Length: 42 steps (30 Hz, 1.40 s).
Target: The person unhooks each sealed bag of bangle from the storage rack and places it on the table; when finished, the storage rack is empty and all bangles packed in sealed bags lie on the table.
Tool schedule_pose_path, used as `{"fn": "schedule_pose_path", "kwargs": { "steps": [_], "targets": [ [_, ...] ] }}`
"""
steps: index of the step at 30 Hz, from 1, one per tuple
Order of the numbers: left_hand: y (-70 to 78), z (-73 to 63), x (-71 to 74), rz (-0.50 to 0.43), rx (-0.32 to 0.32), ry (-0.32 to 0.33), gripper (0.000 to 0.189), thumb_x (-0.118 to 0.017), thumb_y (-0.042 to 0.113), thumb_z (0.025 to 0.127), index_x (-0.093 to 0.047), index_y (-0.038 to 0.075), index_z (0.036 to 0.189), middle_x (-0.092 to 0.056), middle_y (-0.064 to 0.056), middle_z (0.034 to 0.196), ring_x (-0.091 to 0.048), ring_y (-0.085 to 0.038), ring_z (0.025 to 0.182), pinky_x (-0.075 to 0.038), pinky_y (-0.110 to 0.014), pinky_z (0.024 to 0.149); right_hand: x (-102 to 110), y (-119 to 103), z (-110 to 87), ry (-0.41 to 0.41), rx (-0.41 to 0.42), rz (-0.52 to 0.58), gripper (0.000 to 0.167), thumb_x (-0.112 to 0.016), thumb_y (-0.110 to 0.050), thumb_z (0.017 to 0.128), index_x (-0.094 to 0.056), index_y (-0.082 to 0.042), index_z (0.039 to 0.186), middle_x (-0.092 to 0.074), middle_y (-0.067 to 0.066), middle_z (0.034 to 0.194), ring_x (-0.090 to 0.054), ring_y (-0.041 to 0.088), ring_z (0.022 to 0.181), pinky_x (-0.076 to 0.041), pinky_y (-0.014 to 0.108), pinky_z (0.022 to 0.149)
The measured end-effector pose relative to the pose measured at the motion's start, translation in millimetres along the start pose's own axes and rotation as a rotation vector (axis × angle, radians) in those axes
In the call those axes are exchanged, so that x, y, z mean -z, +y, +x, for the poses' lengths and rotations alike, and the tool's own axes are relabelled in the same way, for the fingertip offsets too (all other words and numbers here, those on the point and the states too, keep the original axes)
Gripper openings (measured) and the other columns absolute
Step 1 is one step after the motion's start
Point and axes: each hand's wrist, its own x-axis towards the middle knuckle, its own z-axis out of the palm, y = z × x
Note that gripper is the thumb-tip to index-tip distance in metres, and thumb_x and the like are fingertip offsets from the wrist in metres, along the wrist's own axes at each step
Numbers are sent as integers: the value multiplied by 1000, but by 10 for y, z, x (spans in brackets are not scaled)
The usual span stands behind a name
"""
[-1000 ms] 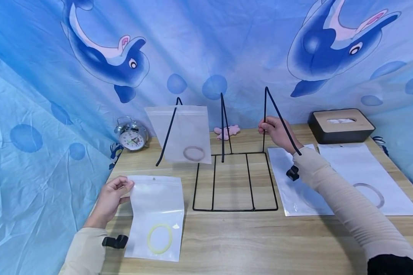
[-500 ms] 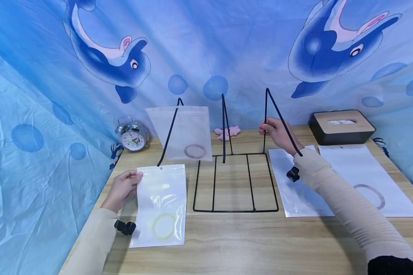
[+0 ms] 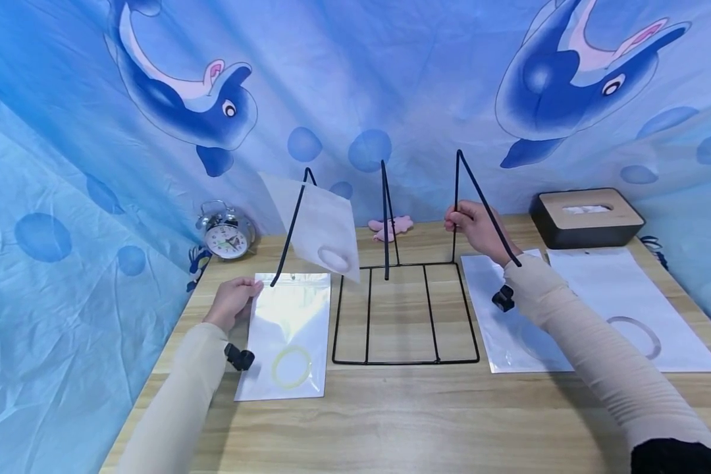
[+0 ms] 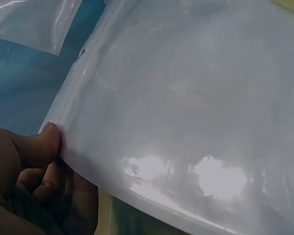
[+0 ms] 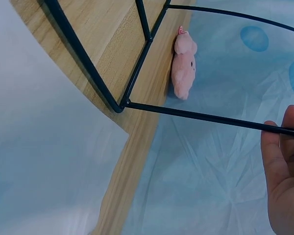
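My left hand (image 3: 234,301) pinches the upper left corner of a white zip bag (image 3: 278,316) with a yellow ring in its lower half. In the left wrist view, the thumb (image 4: 48,142) presses on the bag's edge. A black wire rack (image 3: 403,363) stands on the table, its three bent arms rising. On its left arm hangs another zip bag (image 3: 326,220) with a brownish ring, turned at an angle. My right hand (image 3: 480,229) holds the rack's right upright; the right wrist view shows fingers and thumb around the rod (image 5: 201,116).
Two white zip bags (image 3: 486,303) (image 3: 604,283) with rings lie at the right, one partly under my right forearm. Behind them is a tissue box (image 3: 586,217). An alarm clock (image 3: 226,238) stands back left, a pink plush toy (image 3: 391,228) behind the rack.
My left hand has moved the yellow-ring bag up and to the right, towards the rack's left arm. The hanging bag has swung round. My right hand stays on the upright.
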Motion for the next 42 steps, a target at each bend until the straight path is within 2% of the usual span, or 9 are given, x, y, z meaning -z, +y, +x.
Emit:
{"fn": "schedule_pose_path", "kwargs": {
  "steps": [3,7,13,20,28,32,36,39,42],
  "targets": [
    [41,48,-39,11,17,2,29,-57,29,104,-61,7,122,-53,-8,122,-47,-25,101,-40,-26,71,-12,44,22,0,12,1,24,-49,-17,106,-65,1,104,-65,17,100,-64,20,91,-57,33,89],
    [30,93,-67,16,25,0,26,-58,27,103,-62,7,119,-53,-6,107,-47,-22,87,-39,-26,66,-35,39,26,-6,17,-5,25,-49,-19,106,-64,1,104,-65,16,100,-64,19,90,-57,31,89],
    [35,214,-82,28,-4,2,26,-60,28,103,-63,6,116,-51,-4,95,-48,-20,80,-41,-28,67,-19,61,34,0,33,12,24,-47,-15,107,-64,3,104,-64,17,100,-64,22,91,-56,31,89],
    [94,335,-109,42,-6,-6,34,-62,28,101,-64,4,126,-53,-6,104,-48,-20,88,-43,-28,70,-8,60,-2,9,45,33,23,-47,-13,107,-63,3,103,-63,18,98,-63,24,90,-57,28,86],
    [94,353,-138,61,41,40,40,-63,27,101,-62,4,133,-55,-9,114,-50,-22,93,-44,-29,72,-41,108,3,-32,65,63,24,-46,-12,107,-60,6,104,-61,19,98,-62,28,92,-56,38,91],
    [83,361,-133,50,65,24,42,-62,29,101,-60,6,136,-57,-11,120,-52,-23,97,-45,-29,74,-43,103,13,-23,65,70,23,-46,-11,107,-61,6,103,-61,19,98,-62,26,91,-55,44,93],
    [102,353,-104,21,69,1,46,-61,31,101,-58,6,140,-58,-12,130,-53,-23,106,-47,-24,71,-33,80,19,-26,61,63,23,-46,-11,107,-62,7,105,-62,20,99,-63,28,93,-56,40,92],
    [109,344,-73,-4,70,-22,46,-60,31,102,-58,5,141,-59,-12,130,-55,-23,107,-49,-21,69,-24,63,19,-38,58,64,24,-45,-11,107,-61,7,106,-61,22,101,-62,30,95,-56,35,91],
    [101,326,-47,-42,66,-54,45,-58,29,103,-58,3,139,-60,-12,127,-58,-22,106,-55,-26,78,-19,59,18,-39,56,75,23,-45,-9,107,-61,8,106,-61,23,101,-62,33,96,-56,33,90]
  ]
}}
